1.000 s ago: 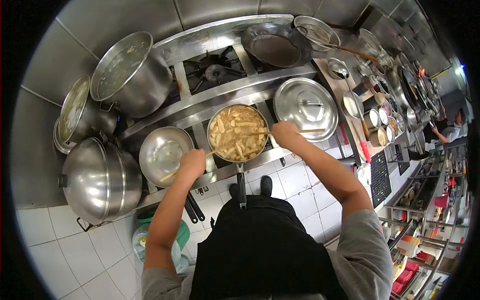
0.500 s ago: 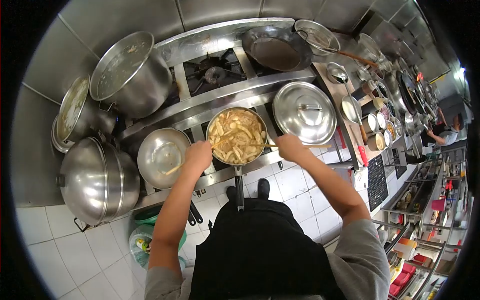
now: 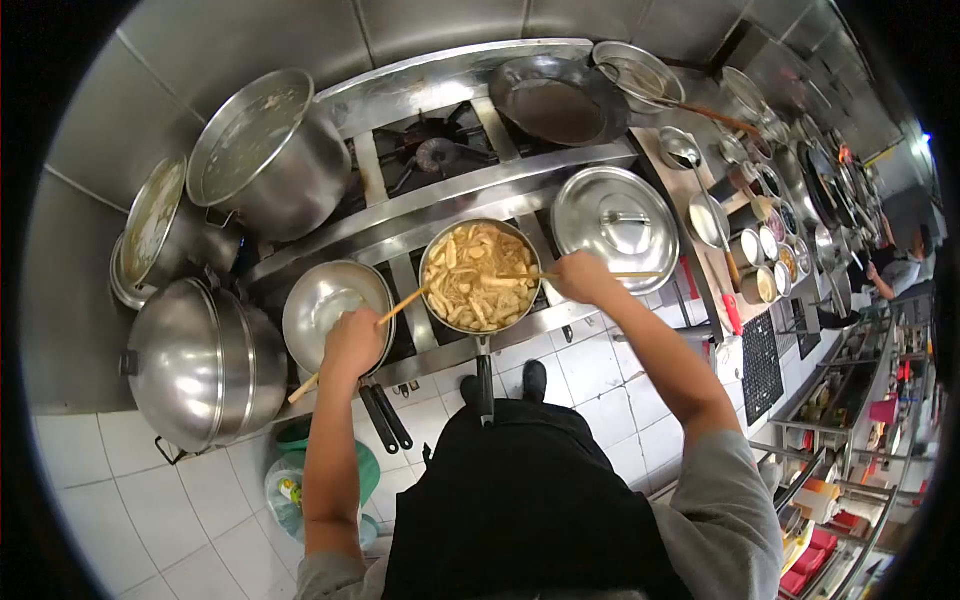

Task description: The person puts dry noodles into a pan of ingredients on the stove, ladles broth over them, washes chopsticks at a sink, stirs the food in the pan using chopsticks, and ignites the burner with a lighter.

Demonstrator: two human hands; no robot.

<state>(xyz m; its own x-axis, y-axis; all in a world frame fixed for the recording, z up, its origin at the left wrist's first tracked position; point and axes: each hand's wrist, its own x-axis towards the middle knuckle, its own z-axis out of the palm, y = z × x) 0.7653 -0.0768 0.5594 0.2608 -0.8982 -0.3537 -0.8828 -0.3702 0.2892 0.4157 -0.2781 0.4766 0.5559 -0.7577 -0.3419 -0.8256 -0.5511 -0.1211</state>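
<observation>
My left hand [image 3: 355, 344] is closed around a wooden chopstick [image 3: 404, 304], whose tip reaches the left rim of a saucepan. My right hand [image 3: 580, 277] grips another wooden chopstick [image 3: 519, 276], its tip among the food on the pan's right half. The saucepan [image 3: 484, 345] stands on the stove with its black handle towards me. In it are pale strips of food [image 3: 478, 262] in brownish sauce. Behind my left hand is a shiny metal pan [image 3: 318, 290], partly hidden by the hand. A steel lid [image 3: 590, 240] lies just beyond my right hand.
A domed pot [image 3: 200, 350] and a tall stockpot [image 3: 300, 180] stand at the left. A dark wok [image 3: 560, 105] sits on a back burner. Ingredient cups [image 3: 757, 286] and a ladle line the right counter. Another person [image 3: 895, 275] is at the far right.
My left hand has moved left and down, drawing its chopstick from the food to the pan's rim. The right chopstick's tip has shifted slightly inward, and the food is rearranged.
</observation>
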